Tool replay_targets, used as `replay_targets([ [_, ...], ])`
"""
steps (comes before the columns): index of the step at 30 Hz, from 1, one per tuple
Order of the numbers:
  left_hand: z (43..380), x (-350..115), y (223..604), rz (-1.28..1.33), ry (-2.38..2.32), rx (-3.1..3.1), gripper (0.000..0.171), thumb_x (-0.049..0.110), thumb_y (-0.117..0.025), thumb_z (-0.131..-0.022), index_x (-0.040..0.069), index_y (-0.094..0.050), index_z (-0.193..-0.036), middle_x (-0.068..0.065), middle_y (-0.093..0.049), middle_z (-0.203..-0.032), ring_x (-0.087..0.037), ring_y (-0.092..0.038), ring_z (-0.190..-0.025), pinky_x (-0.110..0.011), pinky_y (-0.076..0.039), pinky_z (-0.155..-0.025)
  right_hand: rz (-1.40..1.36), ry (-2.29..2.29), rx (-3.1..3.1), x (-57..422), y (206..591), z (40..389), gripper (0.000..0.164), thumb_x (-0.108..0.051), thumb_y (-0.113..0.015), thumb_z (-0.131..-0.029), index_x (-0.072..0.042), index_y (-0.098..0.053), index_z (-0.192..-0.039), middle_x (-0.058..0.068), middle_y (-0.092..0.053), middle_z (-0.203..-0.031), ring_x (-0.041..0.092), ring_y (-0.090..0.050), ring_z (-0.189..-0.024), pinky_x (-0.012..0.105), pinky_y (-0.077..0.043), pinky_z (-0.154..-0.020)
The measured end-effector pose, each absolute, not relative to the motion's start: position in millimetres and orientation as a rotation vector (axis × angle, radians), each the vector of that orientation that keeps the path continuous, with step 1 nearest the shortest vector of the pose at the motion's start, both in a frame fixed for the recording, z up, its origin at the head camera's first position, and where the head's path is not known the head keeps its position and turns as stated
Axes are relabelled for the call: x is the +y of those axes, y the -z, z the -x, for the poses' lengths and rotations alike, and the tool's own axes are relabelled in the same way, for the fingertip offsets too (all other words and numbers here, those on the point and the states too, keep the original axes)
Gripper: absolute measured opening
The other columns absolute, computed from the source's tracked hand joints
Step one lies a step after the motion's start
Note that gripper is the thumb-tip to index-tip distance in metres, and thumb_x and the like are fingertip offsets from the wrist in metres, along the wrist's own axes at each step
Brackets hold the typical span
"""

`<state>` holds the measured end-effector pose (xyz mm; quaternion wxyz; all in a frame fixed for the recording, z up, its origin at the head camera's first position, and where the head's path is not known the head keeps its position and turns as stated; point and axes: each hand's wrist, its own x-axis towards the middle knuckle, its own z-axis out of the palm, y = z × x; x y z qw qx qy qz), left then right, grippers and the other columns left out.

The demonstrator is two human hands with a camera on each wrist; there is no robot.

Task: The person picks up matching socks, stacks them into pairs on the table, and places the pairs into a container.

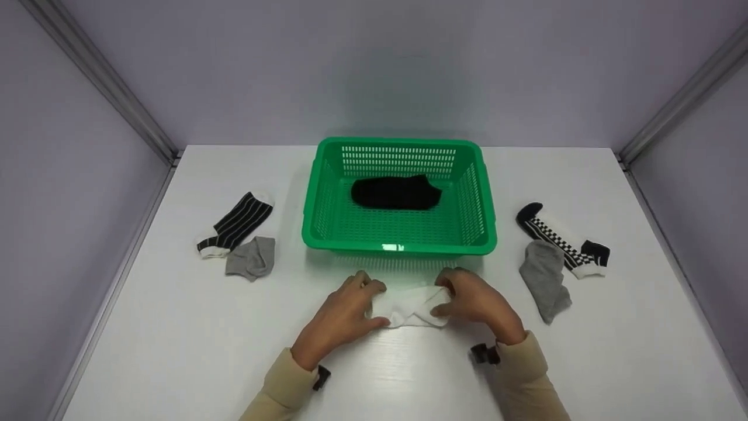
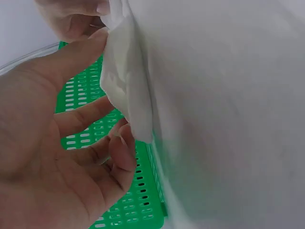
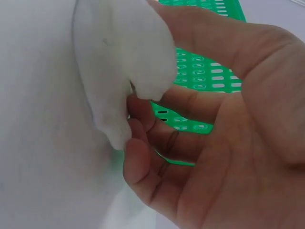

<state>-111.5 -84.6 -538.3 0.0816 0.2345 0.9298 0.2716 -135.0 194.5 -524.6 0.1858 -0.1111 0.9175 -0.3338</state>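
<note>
A white sock point(image 1: 412, 305), apparently folded in layers, lies on the table just in front of the green basket point(image 1: 397, 248). My left hand point(image 1: 345, 307) pinches its left end between thumb and fingers. At the other end my right hand point(image 1: 476, 298) grips the cloth, thumb on the near side and fingers on the far side. Seen from the left wrist, the sock's edge point(image 2: 126, 76) stands between the thumb and curled fingers. In the right wrist view, fingertips point(image 3: 138, 160) bend against the sock's loose end point(image 3: 143, 52). Whether one sock or two are layered, I cannot tell.
Inside the basket lies a black sock point(image 1: 397, 193). On the left are a black-and-white striped sock point(image 1: 242, 222) and a grey sock point(image 1: 252, 258). To the right lie a checkered sock point(image 1: 558, 240) and another grey sock point(image 1: 543, 278). Walls point(image 1: 403, 70) enclose the table's back and sides.
</note>
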Motion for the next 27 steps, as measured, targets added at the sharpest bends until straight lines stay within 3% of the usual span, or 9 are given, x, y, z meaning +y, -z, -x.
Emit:
replay_targets([
  [12,113,-90,540,-0.74,-0.84,2.706,0.064,0.024,-0.092,-0.08,0.013,-0.065,-0.137,-0.005,-0.058,-0.115,-0.016,-0.052,-0.099,-0.035,-0.054,-0.084,0.308,0.965,2.579,194,527,136,0.033,-0.01,-0.089,-0.079,-0.002,-0.068,-0.102,0.006,-0.059,-0.088,0.018,-0.05,-0.081,0.033,-0.043,-0.072],
  [19,116,-92,530,-0.821,-0.837,2.778,0.027,0.029,-0.074,-0.099,0.014,-0.077,-0.121,-0.004,-0.068,-0.111,-0.019,-0.062,-0.106,-0.036,-0.057,-0.09,0.33,0.958,2.576,196,526,137,0.031,-0.008,-0.088,-0.078,-0.003,-0.068,-0.1,0.005,-0.056,-0.087,0.018,-0.049,-0.082,0.033,-0.042,-0.072],
  [23,119,-92,522,-0.777,-1.029,2.715,0.025,0.036,-0.067,-0.104,0.014,-0.076,-0.111,0.0,-0.07,-0.105,-0.016,-0.063,-0.1,-0.034,-0.056,-0.087,0.372,0.936,2.586,199,525,137,0.027,-0.01,-0.088,-0.08,-0.004,-0.067,-0.096,0.003,-0.055,-0.084,0.018,-0.048,-0.081,0.032,-0.041,-0.071],
  [27,121,-93,519,-0.703,-1.213,2.609,0.034,0.044,-0.059,-0.107,0.016,-0.07,-0.091,0.005,-0.065,-0.085,-0.009,-0.061,-0.082,-0.026,-0.052,-0.074,0.457,0.938,2.608,205,522,138,0.02,-0.011,-0.086,-0.083,-0.005,-0.069,-0.091,0.002,-0.06,-0.082,0.016,-0.05,-0.081,0.03,-0.043,-0.071],
])
